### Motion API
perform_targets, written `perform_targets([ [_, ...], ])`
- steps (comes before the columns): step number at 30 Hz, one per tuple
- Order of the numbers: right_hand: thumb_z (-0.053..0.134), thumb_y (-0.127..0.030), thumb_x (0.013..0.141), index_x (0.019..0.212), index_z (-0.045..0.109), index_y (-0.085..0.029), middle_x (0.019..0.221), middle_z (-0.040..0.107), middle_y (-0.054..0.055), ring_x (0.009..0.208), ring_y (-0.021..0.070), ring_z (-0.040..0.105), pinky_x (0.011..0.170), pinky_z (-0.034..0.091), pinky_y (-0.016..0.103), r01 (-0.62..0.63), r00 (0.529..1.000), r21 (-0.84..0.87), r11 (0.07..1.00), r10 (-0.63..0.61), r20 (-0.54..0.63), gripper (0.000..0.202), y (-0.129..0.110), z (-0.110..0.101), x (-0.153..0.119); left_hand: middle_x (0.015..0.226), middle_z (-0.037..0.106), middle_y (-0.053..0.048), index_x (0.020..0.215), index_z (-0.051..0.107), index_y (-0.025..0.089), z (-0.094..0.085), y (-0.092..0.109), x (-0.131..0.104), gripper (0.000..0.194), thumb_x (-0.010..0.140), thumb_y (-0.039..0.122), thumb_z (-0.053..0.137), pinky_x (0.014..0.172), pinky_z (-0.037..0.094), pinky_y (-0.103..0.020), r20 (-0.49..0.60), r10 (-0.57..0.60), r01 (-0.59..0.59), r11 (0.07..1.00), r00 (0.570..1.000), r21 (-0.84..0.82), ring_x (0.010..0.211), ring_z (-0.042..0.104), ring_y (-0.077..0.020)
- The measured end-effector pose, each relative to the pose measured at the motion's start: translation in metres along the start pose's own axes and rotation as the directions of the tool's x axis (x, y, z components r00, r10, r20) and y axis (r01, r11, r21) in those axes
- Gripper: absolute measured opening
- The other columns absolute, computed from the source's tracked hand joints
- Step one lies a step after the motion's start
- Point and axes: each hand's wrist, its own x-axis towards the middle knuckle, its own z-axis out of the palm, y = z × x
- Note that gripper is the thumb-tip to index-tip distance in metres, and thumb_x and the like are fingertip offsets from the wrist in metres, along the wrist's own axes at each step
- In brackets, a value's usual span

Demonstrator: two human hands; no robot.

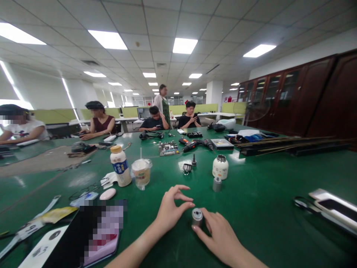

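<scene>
A person's two bare hands work at the near edge of a glossy green table [259, 201]. The right hand [219, 232] holds a short metal cylinder [197, 219] between thumb and fingers; the cylinder stands upright, its round top, pierced by small holes, facing up. The left hand [170, 211] is just left of it, thumb and fingers spread in a wide curve around nothing, the thumb tip near the cylinder's top.

Farther off, slightly right, a second metal cylinder [216, 185] (plain grey, also upright) stands just in front of a pale open-mouthed flask [220, 167]. To their left are a small metal cup-like part [187, 169] and a dark upright fitting [194, 160]. On the left stand a milky bottle [121, 167] and a lidded drink cup [141, 173] with a straw. Beyond lie a circuit board [168, 148] and a power drill [190, 146]. At the far side, one person [164, 102] stands behind seated people.
</scene>
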Motion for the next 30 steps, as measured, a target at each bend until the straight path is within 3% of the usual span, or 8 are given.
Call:
perform_targets([
  [6,0.055,-0.034,0.09,0.096,0.055,-0.021,0.068,0.06,-0.001,0.063,0.019,0.058,0.06,0.035,0.027,0.002,1.0,0.01,1.0,-0.002,0.006,0.015,0.001,0.003,0.0,0.083,0.078,0.002,0.104,0.061,0.027,0.011,0.024,-0.012,0.038,0.071,0.026,0.079,0.092,0.035,-0.04,0.031,0.023,-0.024,1.0,0.999,0.012,0.097,0.064,-0.0257],
  [11,0.055,-0.035,0.09,0.1,0.054,-0.021,0.07,0.061,-0.001,0.065,0.0194,0.058,0.062,0.036,0.028,-0.003,1.0,0.038,0.999,0.002,0.019,0.018,0.002,0.003,0.0,0.108,0.073,0.0,0.118,0.055,0.028,0.006,0.033,-0.017,0.046,0.076,0.008,0.062,0.097,0.033,-0.039,0.114,0.075,-0.07,0.996,0.991,-0.046,0.11,0.058,-0.0232],
  [13,0.054,-0.035,0.091,0.098,0.054,-0.021,0.071,0.061,-0.001,0.065,0.0193,0.058,0.062,0.035,0.028,0.01,1.0,0.043,0.999,-0.011,0.018,0.016,0.002,0.002,0.0,0.114,0.069,0.0,0.12,0.052,0.028,0.004,0.034,-0.017,0.049,0.077,0.008,0.061,0.098,0.032,-0.04,0.111,0.092,-0.088,0.995,0.99,-0.038,0.112,0.056,-0.0235],
  [19,0.055,-0.033,0.089,0.097,0.054,-0.02,0.069,0.061,-0.001,0.065,0.0199,0.059,0.061,0.035,0.028,-0.001,1.0,0.043,0.999,0.0,0.019,0.015,0.001,0.002,0.0,0.085,0.076,0.002,0.116,0.053,0.027,0.006,0.033,-0.015,0.041,0.079,0.02,0.068,0.092,0.034,-0.042,0.052,0.111,-0.116,0.989,0.992,0.094,0.1,0.057,-0.0258],
  [26,0.055,-0.035,0.09,0.1,0.055,-0.021,0.068,0.059,-0.001,0.065,0.0201,0.058,0.061,0.035,0.028,-0.007,1.0,0.026,1.0,0.006,0.03,0.018,0.0,0.001,0.001,0.085,0.077,0.003,0.109,0.057,0.027,0.006,0.029,-0.011,0.034,0.079,0.019,0.07,0.091,0.035,-0.038,-0.055,0.098,-0.094,0.992,0.994,0.081,0.098,0.06,-0.0241],
  [30,0.054,-0.038,0.09,0.1,0.055,-0.021,0.066,0.058,-0.002,0.065,0.0203,0.057,0.062,0.036,0.028,-0.022,0.999,0.018,1.0,0.021,0.044,0.02,-0.001,0.0,0.0,0.086,0.077,0.001,0.112,0.053,0.026,-0.004,0.011,0.0,0.035,0.081,0.022,0.069,0.093,0.035,-0.038,-0.092,0.097,-0.081,0.982,0.991,0.17,0.099,0.061,-0.0243],
])
